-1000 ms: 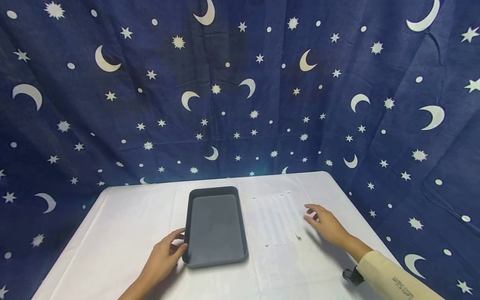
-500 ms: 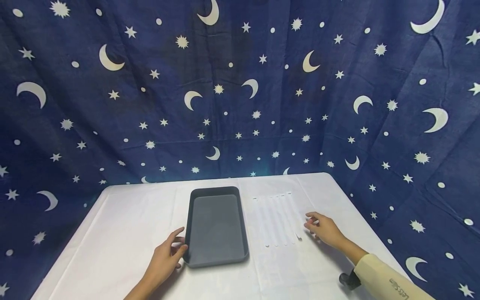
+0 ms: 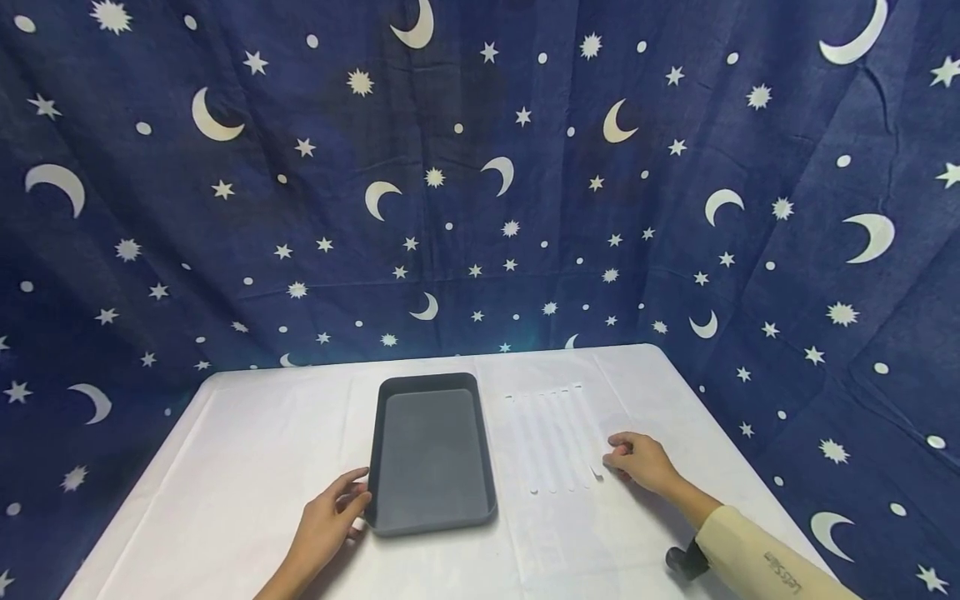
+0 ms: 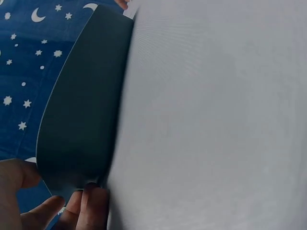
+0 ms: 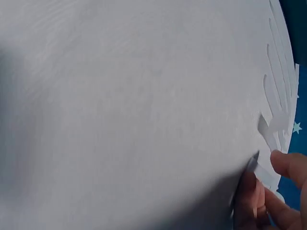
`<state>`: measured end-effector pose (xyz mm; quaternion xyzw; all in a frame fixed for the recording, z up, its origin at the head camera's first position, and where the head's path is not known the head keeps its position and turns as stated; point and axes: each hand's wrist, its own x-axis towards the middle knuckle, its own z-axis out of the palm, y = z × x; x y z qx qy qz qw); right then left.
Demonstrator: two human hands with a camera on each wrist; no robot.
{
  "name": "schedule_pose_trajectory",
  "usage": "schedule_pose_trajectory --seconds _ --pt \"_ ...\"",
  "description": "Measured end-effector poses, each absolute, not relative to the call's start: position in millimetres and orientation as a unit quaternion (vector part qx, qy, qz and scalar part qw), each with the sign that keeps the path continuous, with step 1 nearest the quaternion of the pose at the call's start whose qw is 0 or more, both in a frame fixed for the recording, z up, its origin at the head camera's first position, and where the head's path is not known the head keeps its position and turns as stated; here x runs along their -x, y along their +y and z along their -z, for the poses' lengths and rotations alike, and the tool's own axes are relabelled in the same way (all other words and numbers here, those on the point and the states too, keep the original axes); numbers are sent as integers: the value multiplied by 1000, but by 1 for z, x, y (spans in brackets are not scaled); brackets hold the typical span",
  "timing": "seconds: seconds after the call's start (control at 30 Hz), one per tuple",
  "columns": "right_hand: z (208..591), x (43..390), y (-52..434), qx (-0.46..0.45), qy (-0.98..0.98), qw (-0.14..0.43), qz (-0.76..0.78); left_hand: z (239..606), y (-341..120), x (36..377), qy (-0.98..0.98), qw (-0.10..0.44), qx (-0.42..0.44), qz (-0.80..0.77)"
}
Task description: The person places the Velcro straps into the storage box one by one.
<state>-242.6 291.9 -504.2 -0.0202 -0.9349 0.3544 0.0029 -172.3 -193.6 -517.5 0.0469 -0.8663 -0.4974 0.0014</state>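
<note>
A dark grey rectangular tray [image 3: 435,454] sits on the white table. Beside its near-left corner is my left hand [image 3: 327,518], its fingertips and thumb at the tray's outer wall [image 4: 84,100]. To the right of the tray lie several narrow white strips [image 3: 551,442] side by side, their ends slightly curled. My right hand [image 3: 641,462] is low over the table at the right edge of the rightmost strip, near its curled end [image 3: 597,474]. In the right wrist view, a gap shows between the thumb [image 5: 288,163] and bent fingers, with a white strip end [image 5: 265,175] behind them.
A white cloth covers the table [image 3: 247,467]. Behind and to the right hangs a dark blue curtain [image 3: 450,208] with moons and stars. A black device [image 3: 686,560] is at the right wrist, by the beige sleeve [image 3: 757,554].
My right hand has come down and slightly left toward the rightmost strip, its thumb and fingers drawing closer together. My left hand stays at the tray's corner; tray and strips look unmoved.
</note>
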Motion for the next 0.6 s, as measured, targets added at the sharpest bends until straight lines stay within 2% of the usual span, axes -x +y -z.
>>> schedule_pose_trajectory --seconds 0.33,0.6 --pt "503 244 286 43 -944 35 -324 522 -192 172 -870 11 -53 490" --pt "496 247 284 48 -947 32 -317 524 -191 172 -867 18 -63 493"
